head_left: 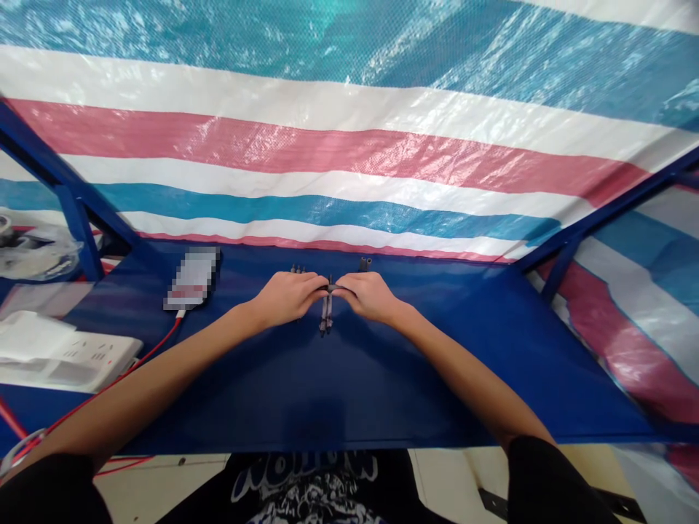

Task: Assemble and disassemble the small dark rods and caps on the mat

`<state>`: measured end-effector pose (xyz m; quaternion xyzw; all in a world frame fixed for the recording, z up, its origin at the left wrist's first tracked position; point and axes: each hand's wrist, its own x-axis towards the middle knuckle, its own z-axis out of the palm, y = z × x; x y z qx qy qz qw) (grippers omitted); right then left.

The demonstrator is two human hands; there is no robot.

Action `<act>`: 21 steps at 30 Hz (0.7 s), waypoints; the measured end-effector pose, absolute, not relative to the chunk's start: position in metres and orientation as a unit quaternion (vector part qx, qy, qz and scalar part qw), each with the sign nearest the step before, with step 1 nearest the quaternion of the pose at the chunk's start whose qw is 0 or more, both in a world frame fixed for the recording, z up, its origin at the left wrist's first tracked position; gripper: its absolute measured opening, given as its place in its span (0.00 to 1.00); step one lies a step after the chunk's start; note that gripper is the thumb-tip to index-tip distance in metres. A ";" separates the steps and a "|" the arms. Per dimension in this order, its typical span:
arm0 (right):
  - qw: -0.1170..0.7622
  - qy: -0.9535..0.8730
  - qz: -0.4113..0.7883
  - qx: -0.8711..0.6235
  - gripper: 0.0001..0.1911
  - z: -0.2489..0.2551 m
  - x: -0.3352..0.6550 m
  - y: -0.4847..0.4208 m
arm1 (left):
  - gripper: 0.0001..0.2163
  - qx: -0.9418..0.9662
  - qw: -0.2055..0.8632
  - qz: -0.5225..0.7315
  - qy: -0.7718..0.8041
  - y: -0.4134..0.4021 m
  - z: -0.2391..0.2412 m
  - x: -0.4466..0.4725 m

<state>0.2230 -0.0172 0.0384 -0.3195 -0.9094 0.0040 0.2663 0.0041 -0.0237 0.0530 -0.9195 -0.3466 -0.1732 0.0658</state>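
Observation:
Both hands meet at the middle of the blue table (306,393). My left hand (289,297) is closed, its thumb and fingers pinching one end of a small dark rod (331,287). On the other end, the fingers of my right hand (371,297) are pinched in the same way. Just below the fingertips lie slim grey rods (326,318) with dark tips, side by side. More thin rods (298,268) stick out from behind my left hand, partly covered by it. Two dark tubes (365,264) show behind my right hand.
At the left lies a phone (192,278) plugged into a red cable (156,349). A white power strip (81,356) sits nearer me. Striped plastic sheeting (349,153) hangs behind the table, with blue frame bars (606,211) at both sides.

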 end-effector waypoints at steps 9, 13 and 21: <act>0.291 -0.912 0.062 -0.281 0.14 0.045 0.225 -0.019 | 0.13 -0.920 0.080 -0.185 -0.337 -0.017 0.053 -0.002; 0.317 -0.906 0.109 -0.259 0.16 0.054 0.226 -0.024 | 0.14 -0.925 0.090 -0.226 -0.291 -0.019 0.053 -0.003; 0.341 -0.873 0.192 -0.290 0.19 0.060 0.223 -0.029 | 0.17 -0.927 0.072 -0.252 -0.269 -0.023 0.057 -0.002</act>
